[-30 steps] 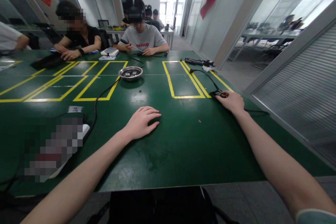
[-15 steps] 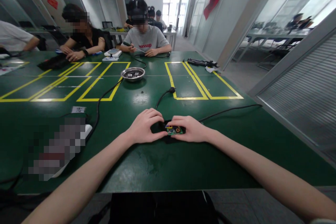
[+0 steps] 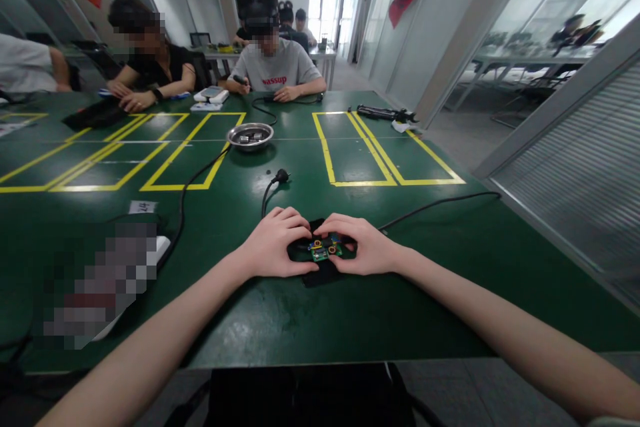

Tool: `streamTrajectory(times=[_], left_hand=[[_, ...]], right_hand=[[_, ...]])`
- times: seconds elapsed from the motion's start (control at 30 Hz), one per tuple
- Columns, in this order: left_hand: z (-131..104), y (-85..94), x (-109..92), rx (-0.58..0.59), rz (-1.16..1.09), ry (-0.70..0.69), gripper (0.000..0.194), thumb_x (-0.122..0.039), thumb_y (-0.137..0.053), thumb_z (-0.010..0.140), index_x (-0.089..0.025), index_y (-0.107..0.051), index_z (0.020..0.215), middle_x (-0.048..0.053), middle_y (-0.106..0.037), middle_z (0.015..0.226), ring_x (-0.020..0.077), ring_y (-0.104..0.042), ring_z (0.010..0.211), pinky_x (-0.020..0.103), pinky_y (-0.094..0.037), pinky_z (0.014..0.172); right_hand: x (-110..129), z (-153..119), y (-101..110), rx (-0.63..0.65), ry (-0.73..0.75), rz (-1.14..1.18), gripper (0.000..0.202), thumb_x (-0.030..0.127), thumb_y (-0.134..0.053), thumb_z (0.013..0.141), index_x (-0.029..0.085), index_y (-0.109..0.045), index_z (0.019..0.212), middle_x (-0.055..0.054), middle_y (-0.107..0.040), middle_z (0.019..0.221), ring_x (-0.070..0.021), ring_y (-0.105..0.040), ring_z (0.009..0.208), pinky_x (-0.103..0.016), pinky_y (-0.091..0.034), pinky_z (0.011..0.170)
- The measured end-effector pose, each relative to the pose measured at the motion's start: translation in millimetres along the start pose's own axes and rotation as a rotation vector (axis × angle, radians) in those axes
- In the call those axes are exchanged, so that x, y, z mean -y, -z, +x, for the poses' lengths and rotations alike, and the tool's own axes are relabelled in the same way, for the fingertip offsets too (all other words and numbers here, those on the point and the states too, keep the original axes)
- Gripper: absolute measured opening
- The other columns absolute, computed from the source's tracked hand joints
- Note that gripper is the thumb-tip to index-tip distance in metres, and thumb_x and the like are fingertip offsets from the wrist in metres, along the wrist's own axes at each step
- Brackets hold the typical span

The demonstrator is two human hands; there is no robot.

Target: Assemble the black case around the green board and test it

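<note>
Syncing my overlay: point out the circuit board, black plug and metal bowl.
Circuit board (image 3: 323, 253): head view, on component side.
Black plug (image 3: 283, 176): head view, on its body.
Metal bowl (image 3: 250, 147): head view, on front rim.

bare right hand (image 3: 369, 245) has got a tiny green circuit board with copper-coloured coils (image 3: 319, 254), bare left hand (image 3: 276, 244) curled round its other end, smooth green table (image 3: 400, 320) below

The left hand (image 3: 273, 245) and right hand (image 3: 375, 247) were bare; black clothing (image 3: 255, 397) covered the legs, a pale sleeve (image 3: 609, 421) the right arm (image 3: 480, 310).
</note>
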State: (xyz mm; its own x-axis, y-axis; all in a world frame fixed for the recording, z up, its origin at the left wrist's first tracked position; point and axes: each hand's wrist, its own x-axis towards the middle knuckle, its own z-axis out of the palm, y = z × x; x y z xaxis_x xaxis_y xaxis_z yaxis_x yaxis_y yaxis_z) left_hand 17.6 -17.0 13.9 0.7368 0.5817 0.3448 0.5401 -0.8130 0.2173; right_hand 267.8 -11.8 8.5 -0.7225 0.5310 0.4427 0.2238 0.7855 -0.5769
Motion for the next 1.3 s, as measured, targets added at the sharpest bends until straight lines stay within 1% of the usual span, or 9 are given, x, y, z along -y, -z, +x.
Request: streamTrajectory(times=[0.1,0.3,0.67,0.8,0.9,1.03,1.1,1.2,1.3], left_hand=[[-0.4,1.2,0.2,0.019,-0.014,0.037,0.044,-0.056,-0.077,0.081,-0.02,-0.075,0.105,0.009,-0.074,0.117,0.0287,-0.062,0.111,0.042,-0.044,0.095],[1.2,1.7,-0.6,0.053,-0.031,0.038,0.051,-0.057,-0.081,0.078,-0.019,-0.075,0.111,0.01,-0.074,0.125,0.032,-0.062,0.12,0.046,-0.043,0.1],[0.6,4.9,9.6,0.108,-0.049,0.033,0.072,-0.071,-0.084,0.068,-0.021,-0.075,0.119,0.011,-0.072,0.133,0.0337,-0.061,0.125,0.047,-0.044,0.103],[-0.3,-0.4,8.9,0.065,-0.009,0.095,0.051,-0.059,-0.077,0.082,-0.022,-0.075,0.117,0.009,-0.073,0.131,0.0315,-0.061,0.125,0.048,-0.046,0.103],[-0.5,-4.0,6.4,0.017,0.016,0.12,0.033,-0.044,-0.07,0.09,-0.022,-0.076,0.114,0.008,-0.075,0.127,0.0298,-0.062,0.122,0.048,-0.048,0.102],[0.1,-6.0,3.8,-0.011,0.019,0.126,0.03,-0.04,-0.069,0.09,-0.021,-0.075,0.113,0.008,-0.076,0.123,0.0301,-0.063,0.121,0.048,-0.051,0.1],[0.7,-5.9,3.7,-0.018,0.007,0.112,0.031,-0.04,-0.07,0.09,-0.021,-0.074,0.113,0.008,-0.076,0.123,0.0303,-0.063,0.122,0.048,-0.052,0.102],[1.2,-3.9,5.4,-0.066,-0.021,0.078,0.031,-0.039,-0.067,0.093,-0.019,-0.071,0.117,0.01,-0.075,0.122,0.0295,-0.063,0.119,0.048,-0.053,0.102],[0.1,-0.1,9.5,-0.133,-0.035,0.073,0.02,-0.032,-0.061,0.095,-0.019,-0.071,0.107,0.01,-0.073,0.112,0.0259,-0.065,0.109,0.042,-0.055,0.095]], right_hand=[[-2.4,-0.5,2.1,-0.017,-0.061,0.023,0.037,0.015,-0.066,0.079,0.019,-0.067,0.116,-0.006,-0.071,0.102,-0.0174,-0.066,0.083,-0.026,-0.054,0.065],[-8.3,-0.6,0.5,-0.058,-0.213,0.13,0.028,0.03,-0.075,0.086,0.019,-0.071,0.111,-0.006,-0.077,0.102,-0.0131,-0.062,0.069,-0.026,-0.052,0.063],[-12.8,-1.1,-0.6,-0.052,-0.193,0.111,0.026,0.033,-0.078,0.086,0.019,-0.074,0.109,-0.006,-0.077,0.1,-0.0151,-0.065,0.074,-0.028,-0.054,0.068],[-15.7,-0.6,-2.8,-0.058,-0.145,0.066,0.024,0.029,-0.074,0.088,0.02,-0.072,0.11,-0.007,-0.075,0.103,-0.0163,-0.067,0.076,-0.029,-0.056,0.07],[-15.8,0.1,-5.0,-0.061,-0.057,0.051,0.027,0.022,-0.069,0.088,0.02,-0.07,0.115,-0.009,-0.073,0.11,-0.0213,-0.07,0.097,-0.036,-0.058,0.087],[-14.8,0.7,-8.1,-0.086,-0.041,0.013,0.043,0.022,-0.073,0.082,0.019,-0.066,0.124,-0.015,-0.064,0.128,-0.0268,-0.065,0.119,-0.043,-0.054,0.103],[-13.9,1.4,-9.2,-0.101,-0.101,-0.006,0.042,0.021,-0.073,0.082,0.019,-0.066,0.123,-0.014,-0.064,0.127,-0.0266,-0.065,0.118,-0.043,-0.055,0.101],[-11.5,3.0,-10.1,-0.072,-0.191,-0.003,0.036,0.019,-0.069,0.083,0.021,-0.066,0.119,-0.009,-0.07,0.113,-0.0219,-0.07,0.1,-0.036,-0.059,0.088],[-9.2,4.1,-11.7,-0.083,-0.221,-0.013,0.036,0.017,-0.068,0.083,0.02,-0.065,0.119,-0.008,-0.071,0.113,-0.0205,-0.07,0.095,-0.033,-0.059,0.081]])
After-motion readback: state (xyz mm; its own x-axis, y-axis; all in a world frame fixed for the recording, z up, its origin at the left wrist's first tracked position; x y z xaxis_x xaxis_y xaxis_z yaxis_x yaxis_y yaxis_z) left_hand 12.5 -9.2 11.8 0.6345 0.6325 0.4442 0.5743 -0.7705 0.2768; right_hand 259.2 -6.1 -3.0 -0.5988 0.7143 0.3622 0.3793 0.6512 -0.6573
